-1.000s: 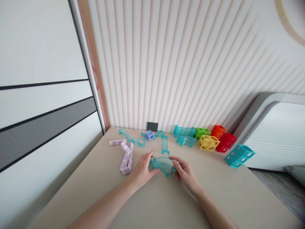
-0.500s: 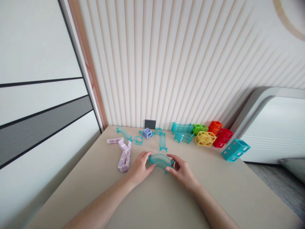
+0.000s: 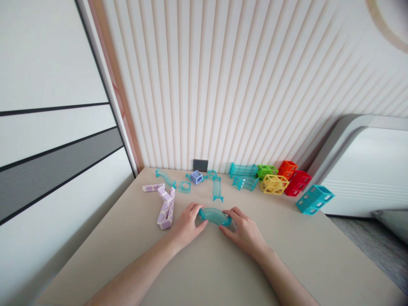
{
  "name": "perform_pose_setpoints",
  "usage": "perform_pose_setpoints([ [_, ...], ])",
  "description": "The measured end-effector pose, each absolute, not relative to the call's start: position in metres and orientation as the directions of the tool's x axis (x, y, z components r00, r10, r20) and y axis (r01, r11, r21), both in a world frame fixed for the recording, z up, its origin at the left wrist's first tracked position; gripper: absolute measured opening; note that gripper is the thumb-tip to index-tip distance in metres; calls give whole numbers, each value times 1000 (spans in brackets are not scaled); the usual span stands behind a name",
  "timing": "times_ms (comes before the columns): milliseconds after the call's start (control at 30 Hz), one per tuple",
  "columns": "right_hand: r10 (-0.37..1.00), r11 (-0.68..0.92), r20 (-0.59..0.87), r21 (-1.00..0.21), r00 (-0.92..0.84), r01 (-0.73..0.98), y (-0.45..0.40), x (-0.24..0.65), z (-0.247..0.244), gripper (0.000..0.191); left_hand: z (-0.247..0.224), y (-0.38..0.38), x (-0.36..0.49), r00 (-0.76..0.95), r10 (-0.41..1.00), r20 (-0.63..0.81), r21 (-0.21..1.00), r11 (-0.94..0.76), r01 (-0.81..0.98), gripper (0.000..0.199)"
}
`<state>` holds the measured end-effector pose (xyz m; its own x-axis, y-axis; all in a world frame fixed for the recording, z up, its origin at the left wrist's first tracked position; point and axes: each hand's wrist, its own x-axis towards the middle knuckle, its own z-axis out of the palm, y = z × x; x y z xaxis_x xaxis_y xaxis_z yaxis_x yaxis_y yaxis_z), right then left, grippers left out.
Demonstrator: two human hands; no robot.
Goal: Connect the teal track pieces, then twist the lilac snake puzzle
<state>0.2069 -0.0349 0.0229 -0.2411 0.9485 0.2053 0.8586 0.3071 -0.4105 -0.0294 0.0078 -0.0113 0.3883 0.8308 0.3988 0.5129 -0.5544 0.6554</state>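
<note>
A translucent teal curved track piece spans the gap between my two hands near the middle of the table. My left hand grips its left end, fingers at the far side and thumb at the near side. At the right end, my right hand has its fingers on the far corner and its thumb by the near edge. Whether the piece is a single curve or a stack of two is hard to make out. Just beyond it lies a straight teal track piece.
A purple and white snake puzzle lies to the left. Along the wall are a wavy teal track, a square teal plate, a blue cube frame and more teal tracks. Yellow, red and teal block frames stand right.
A second curved edge that hung below the piece at its right end has come up level with it. My right hand has shifted slightly, its fingers closer over that end.
</note>
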Motion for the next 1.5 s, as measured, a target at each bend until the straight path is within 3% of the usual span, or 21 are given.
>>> perform_pose_setpoints([
  [300, 948, 293, 217, -319, -232, 901, -35, 202, 21, 39, -15, 9, -28, 375, 855, 357, 658, -515, 549, 42],
  [567, 911, 313, 331, -171, -245, 934, -32, 199, 11, 43, -15, 6, -25, 316, 862, 396, 606, -504, 615, 41],
  [1000, 917, 284, 328, -134, -227, 950, -34, 198, 11, 42, -17, 7, -25, 293, 875, 385, 547, -472, 691, 48],
  [1500, 931, 239, 300, -74, -207, 968, -37, 196, 11, 43, -20, 9, -26, 266, 900, 344, 568, -425, 705, 49],
])
